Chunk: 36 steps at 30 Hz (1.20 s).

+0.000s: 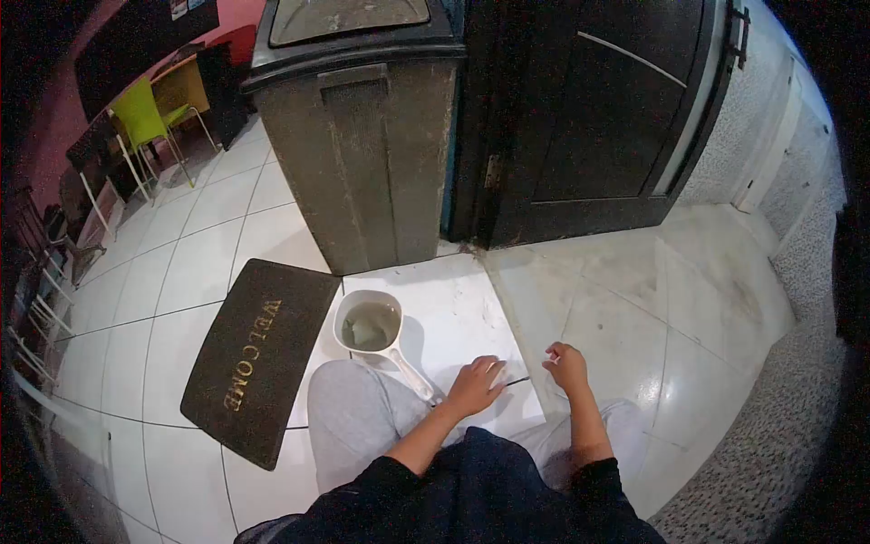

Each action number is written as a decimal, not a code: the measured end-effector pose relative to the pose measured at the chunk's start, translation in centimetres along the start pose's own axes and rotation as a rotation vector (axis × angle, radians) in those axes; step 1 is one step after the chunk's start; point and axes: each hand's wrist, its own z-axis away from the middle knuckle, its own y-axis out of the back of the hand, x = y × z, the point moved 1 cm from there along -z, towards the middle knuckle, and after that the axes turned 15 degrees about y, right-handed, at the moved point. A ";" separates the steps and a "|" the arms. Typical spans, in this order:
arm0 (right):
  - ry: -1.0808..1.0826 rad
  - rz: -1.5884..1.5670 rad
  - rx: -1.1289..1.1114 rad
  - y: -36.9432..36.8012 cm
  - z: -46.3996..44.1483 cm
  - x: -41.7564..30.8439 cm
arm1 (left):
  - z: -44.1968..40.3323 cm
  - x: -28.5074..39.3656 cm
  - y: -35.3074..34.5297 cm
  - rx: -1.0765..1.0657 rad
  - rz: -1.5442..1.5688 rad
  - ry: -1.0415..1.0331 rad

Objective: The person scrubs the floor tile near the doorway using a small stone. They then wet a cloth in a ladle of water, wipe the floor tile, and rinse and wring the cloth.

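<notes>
A white long-handled water dipper stands on the white floor tiles in front of my left knee. It holds cloudy water, with a pale, cloth-like piece lying in it. To the right of its handle, my left hand is low over the tile, palm down and fingers apart, holding nothing I can see. My right hand is raised near the edge between the white tiles and the duller floor. Its fingers are curled together, with a small whitish spot at the tips too small to name.
A brown doormat marked WELCOME lies left of the dipper. Ahead stands a tall, dirty trash bin, beside an open dark door. A green chair is at the far left. A speckled wall rises on the right.
</notes>
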 end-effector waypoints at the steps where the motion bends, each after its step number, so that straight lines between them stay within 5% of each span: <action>1: 0.053 0.052 -0.085 -0.3 -0.3 -0.6 | -0.1 0.7 1.3 0.014 0.031 -0.115; 9: 0.343 0.031 -0.452 -5.2 0.4 -2.3 | -0.9 -6.0 11.3 0.447 -0.011 0.212; 11: 0.406 0.042 -0.491 -5.7 0.7 -2.2 | -0.9 -8.0 14.2 0.345 -0.088 0.465; 17: 0.320 0.045 -0.498 -5.4 0.3 -2.0 | -2.6 -15.3 14.5 0.113 -0.238 0.719; 23: 0.288 0.049 -0.537 -6.1 0.4 -1.5 | -4.6 -18.5 11.4 -0.155 -0.300 0.705; 36: 0.322 0.059 -0.523 -6.7 -0.3 -1.3 | -4.5 -16.6 11.4 -0.116 -0.211 0.562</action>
